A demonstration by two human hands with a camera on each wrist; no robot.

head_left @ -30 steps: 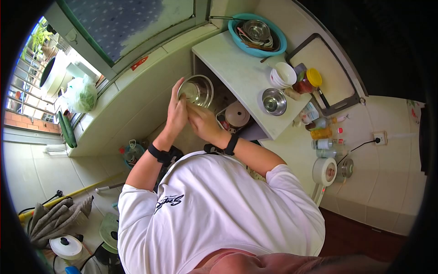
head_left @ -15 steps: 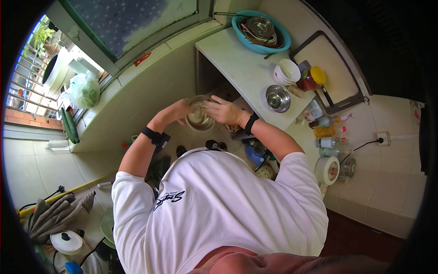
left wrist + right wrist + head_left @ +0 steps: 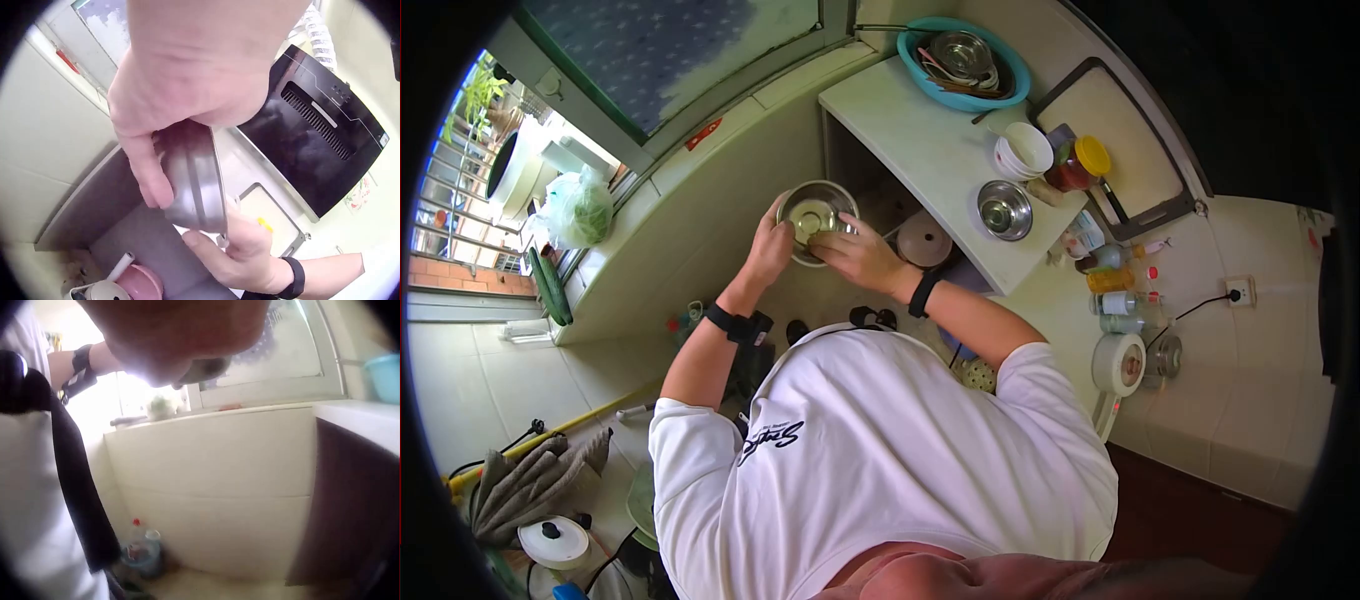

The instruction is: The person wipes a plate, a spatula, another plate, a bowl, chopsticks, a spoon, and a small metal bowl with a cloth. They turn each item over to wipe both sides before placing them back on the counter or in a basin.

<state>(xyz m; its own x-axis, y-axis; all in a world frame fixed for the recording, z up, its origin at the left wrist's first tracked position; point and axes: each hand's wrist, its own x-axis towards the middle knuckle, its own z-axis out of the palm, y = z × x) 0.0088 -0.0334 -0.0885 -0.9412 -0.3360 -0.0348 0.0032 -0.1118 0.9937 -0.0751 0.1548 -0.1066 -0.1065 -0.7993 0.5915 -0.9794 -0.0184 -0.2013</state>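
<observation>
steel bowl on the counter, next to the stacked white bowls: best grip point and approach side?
Take the steel bowl by its rim, coming from above. It sits upright with its mouth open, and the rim is the only thin edge fingers can close on. I'd pinch the rim on the side toward the counter's front edge; the stacked white bowls and the yellow-lidded jar crowd the far side.

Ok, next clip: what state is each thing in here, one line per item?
Steel bowl: lifted, tilted, held by both hands.
Left hand: gripping the bowl's side.
Right hand: fingers pinching the bowl's rim.
Second steel bowl: upright on the counter, untouched.
White bowls: stacked upright.
Teal basin: holding dishes.
Yellow-lidded jar: closed.
</observation>
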